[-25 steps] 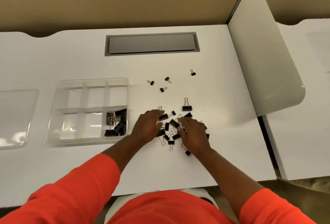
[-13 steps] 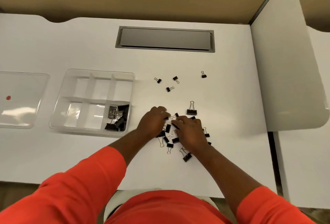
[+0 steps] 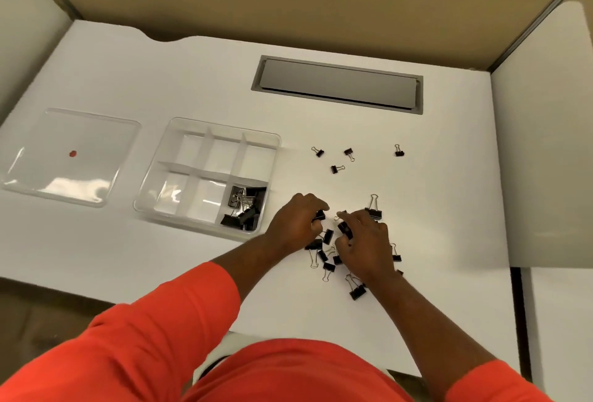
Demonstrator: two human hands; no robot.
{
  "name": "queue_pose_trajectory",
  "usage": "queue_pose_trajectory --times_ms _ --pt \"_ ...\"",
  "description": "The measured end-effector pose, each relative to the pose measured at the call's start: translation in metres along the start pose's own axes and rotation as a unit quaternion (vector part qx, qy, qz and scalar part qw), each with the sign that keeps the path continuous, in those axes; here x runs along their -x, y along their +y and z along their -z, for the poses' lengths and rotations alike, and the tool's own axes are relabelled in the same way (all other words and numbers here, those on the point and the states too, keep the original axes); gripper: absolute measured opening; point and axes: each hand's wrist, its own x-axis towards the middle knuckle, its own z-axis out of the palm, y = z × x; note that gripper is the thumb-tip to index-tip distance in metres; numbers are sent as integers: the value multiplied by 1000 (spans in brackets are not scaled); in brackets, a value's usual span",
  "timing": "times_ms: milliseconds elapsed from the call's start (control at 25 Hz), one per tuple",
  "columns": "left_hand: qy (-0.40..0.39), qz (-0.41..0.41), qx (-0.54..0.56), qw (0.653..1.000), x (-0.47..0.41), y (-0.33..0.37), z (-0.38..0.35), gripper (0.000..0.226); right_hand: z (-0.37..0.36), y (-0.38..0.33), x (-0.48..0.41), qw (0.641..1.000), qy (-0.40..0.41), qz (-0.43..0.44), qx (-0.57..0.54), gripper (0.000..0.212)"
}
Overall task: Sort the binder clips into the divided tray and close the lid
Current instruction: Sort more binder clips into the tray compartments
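A clear divided tray [image 3: 167, 157] sits left of centre on the white desk; its near right compartment holds several black binder clips [image 3: 244, 207]. A pile of black binder clips [image 3: 325, 255] lies right of the tray. My left hand [image 3: 296, 222] rests over the pile's left side, fingers curled on a black clip [image 3: 320, 215]. My right hand [image 3: 365, 243] covers the pile's right side and pinches another black clip [image 3: 345, 229]. A larger clip [image 3: 373, 209] stands just beyond my right hand. Three small clips [image 3: 333, 169] and a fourth [image 3: 399, 151] lie farther back.
The tray's clear lid [image 3: 41, 157], with a red dot, lies flat at the far left. A grey cable hatch [image 3: 337, 85] is set into the desk at the back. A white divider panel [image 3: 542, 161] rises along the right edge. Tan walls enclose the desk.
The camera has tipped up and back, showing more of the desk and the lid. Both hands stay in the pile, with fingers now closed on clips.
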Motion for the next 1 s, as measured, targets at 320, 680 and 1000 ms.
queue_pose_trajectory --times_ms 320,680,1000 --pt "86 -25 29 996 32 -32 46 35 -5 -61 -11 996 69 18 -56 39" --pt "135 -30 38 990 72 -151 122 34 -62 -183 -21 991 115 0 -63 38" --pt "126 -48 -14 991 90 -221 154 44 -99 -252 -25 993 108 -20 -49 39"
